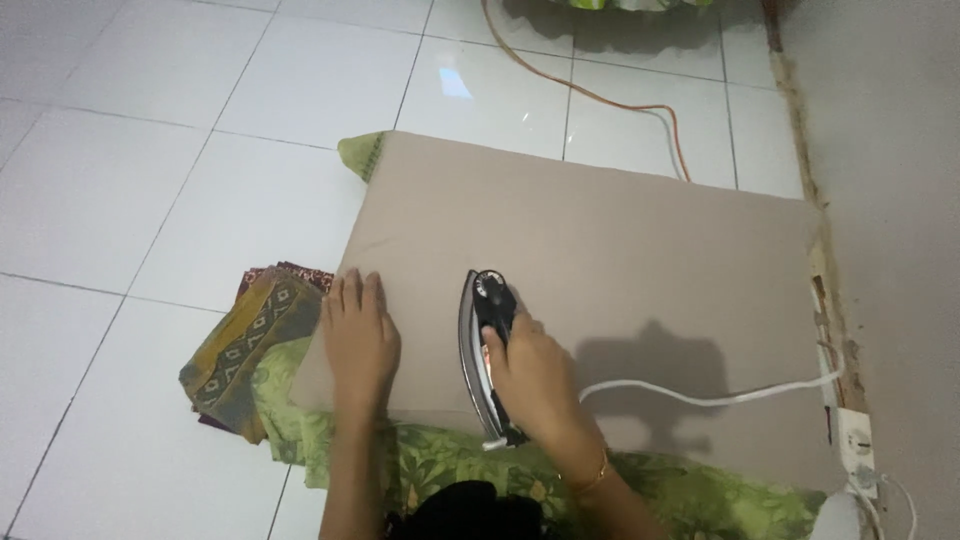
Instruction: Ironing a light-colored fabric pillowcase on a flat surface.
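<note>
A plain beige cloth (620, 250) lies spread flat over a green patterned pad (700, 495) on the white tiled floor. My right hand (535, 375) grips the black handle of a silver electric iron (482, 345), which rests on the cloth near its front edge. My left hand (358, 335) lies flat, fingers together, pressing the cloth's left front part, just left of the iron. The iron's white cord (700, 398) runs right across the cloth.
A folded patterned fabric (245, 345) in yellow, green and maroon lies left of the pad. An orange cable (590, 95) snakes over the tiles at the back. A white wall socket (858, 440) sits low on the right wall (890, 200).
</note>
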